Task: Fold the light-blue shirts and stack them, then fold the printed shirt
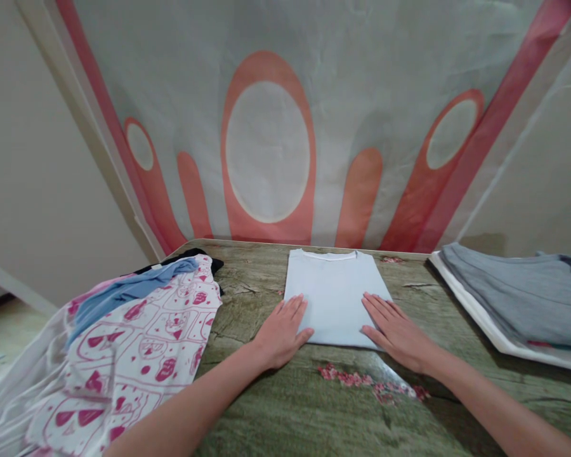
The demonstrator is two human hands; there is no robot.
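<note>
Resting left hand (pixel 283 330) and right hand (pixel 400 333) apart, palm-down, gripping nothing, on pale-blue T-shirt (pixel 335 295) mid-way along wood-print table (pixel 254 416), apparently fully folded, like stacked grey garment (pixel 514 295) at right, with pink-printed garment (pixel 171 330) at left not yet folded.

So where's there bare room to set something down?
Bare tabletop shows between the loose clothes and folded pale shirt, between shirt and grey-topped stack, and on the shirt's near side. The clothes and stack crowd either end; the left hand and right hand crowd the shirt.
</note>
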